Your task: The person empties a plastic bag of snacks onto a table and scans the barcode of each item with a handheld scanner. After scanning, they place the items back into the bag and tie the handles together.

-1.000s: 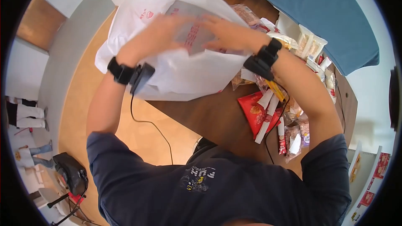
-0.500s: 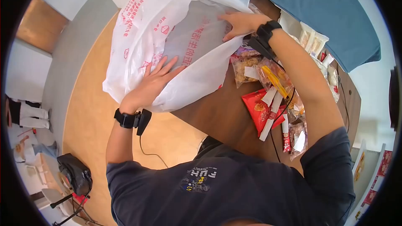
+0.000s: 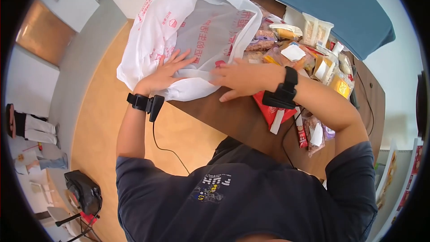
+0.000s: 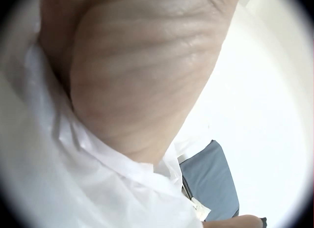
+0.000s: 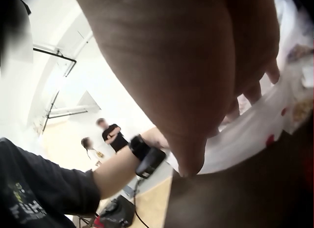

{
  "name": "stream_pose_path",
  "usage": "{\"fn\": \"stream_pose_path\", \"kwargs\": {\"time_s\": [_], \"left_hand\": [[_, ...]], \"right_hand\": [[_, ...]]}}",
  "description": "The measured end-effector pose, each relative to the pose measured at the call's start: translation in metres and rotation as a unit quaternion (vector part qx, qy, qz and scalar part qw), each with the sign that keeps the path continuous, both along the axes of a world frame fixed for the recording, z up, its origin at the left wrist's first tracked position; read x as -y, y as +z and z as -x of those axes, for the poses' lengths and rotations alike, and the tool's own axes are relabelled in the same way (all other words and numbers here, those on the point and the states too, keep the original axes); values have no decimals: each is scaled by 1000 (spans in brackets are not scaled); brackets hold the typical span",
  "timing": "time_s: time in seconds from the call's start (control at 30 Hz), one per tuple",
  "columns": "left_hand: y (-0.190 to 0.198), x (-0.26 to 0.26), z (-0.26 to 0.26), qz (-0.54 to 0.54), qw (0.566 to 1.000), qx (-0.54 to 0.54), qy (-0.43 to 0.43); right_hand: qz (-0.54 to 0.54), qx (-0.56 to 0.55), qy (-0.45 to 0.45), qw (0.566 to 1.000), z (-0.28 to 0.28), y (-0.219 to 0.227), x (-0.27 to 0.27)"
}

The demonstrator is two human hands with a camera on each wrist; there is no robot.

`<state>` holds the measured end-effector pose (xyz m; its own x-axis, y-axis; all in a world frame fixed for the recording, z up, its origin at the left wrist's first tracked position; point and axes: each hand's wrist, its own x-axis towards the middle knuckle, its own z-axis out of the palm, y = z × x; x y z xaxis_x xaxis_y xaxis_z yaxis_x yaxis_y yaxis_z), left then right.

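A large white plastic bag [image 3: 190, 89] with red print lies wide-mouthed at the table's left end. The left hand [image 3: 165, 74] rests with spread fingers over its near-left rim; in the left wrist view the bag's film [image 4: 98, 174] covers part of that hand [image 4: 142, 76]. At the near-right rim is the right hand [image 3: 248, 78], fingers extended toward the bag and thumb apart. The right wrist view shows the right fingertips against the white film [image 5: 230, 152]. Packaged snacks [image 3: 293, 53] lie in a heap right of the bag.
On the dark wooden table [image 3: 206, 112], a red packet [image 3: 268, 112] and small packs sit near the right forearm. A blue cloth [image 3: 331, 9] covers something behind. Cables hang from both wrists. A black bag [image 3: 84, 190] stands at the lower left; people are in the background.
The right hand has moved from the bag's far-right side toward the body, to the near rim. The left hand stays at the left rim. The bag's mouth now stands rounder.
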<state>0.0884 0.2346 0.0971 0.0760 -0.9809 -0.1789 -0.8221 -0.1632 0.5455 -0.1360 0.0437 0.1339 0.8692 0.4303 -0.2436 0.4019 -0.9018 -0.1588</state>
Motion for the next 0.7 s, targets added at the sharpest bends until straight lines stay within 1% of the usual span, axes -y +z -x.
{"fn": "stream_pose_path", "kwargs": {"time_s": [0.03, 0.07, 0.1, 0.13, 0.2, 0.23, 0.27, 0.33, 0.37, 0.4, 0.43, 0.47, 0.5, 0.53, 0.57, 0.6, 0.63, 0.67, 0.7], "left_hand": [[4, 0, 1, -1, 1000, 6, -3], [9, 0, 3, -7, 1000, -28, 2], [14, 0, 4, -14, 998, -61, 5], [20, 1, 2, -17, 998, -54, -2], [30, 7, -6, -69, 994, -79, -9], [36, 10, -8, -74, 994, -73, -17], [43, 14, -10, -92, 993, -66, -19], [60, 25, -6, -118, 991, -51, -32], [72, 30, -1, -118, 993, -10, 0], [82, 36, 6, -117, 992, 31, 30], [89, 42, 14, -124, 991, 38, 16], [95, 46, 24, 3, 997, 72, 3], [101, 51, 36, 134, 986, 101, -10], [112, 59, 55, 169, 981, 93, -1], [123, 65, 78, 168, 981, 96, -13], [133, 72, 101, 179, 983, 52, 7], [140, 79, 123, 189, 982, 9, 28], [143, 86, 141, 192, 981, 10, 1], [142, 95, 156, 191, 981, 13, -6]], "right_hand": [[-30, 9, -54, 998, 7, 20, -4], [-61, 17, -108, 992, 15, 42, -7], [-87, 56, -111, 988, 28, 65, -11], [-114, 94, -115, 982, 43, 86, -14], [-160, 258, -73, 950, 78, 108, -15], [-187, 273, -95, 939, 100, 122, -18], [-178, 238, -114, 948, 124, 137, -19], [-189, 243, -139, 941, 166, 153, -16], [-197, 242, -155, 937, 187, 157, -14], [-200, 249, -168, 932, 208, 160, -11], [-223, 239, -231, 916, 229, 162, -8], [-245, 228, -293, 896, 249, 160, -5], [-247, 232, -306, 890, 269, 152, 0], [-240, 270, -366, 858, 288, 141, 5], [-231, 306, -423, 821, 304, 130, 7], [-232, 310, -431, 815, 318, 119, 10], [-241, 338, -479, 774, 329, 108, 13], [-250, 363, -523, 730, 340, 95, 16], [-251, 367, -526, 725, 350, 82, 21]]}}
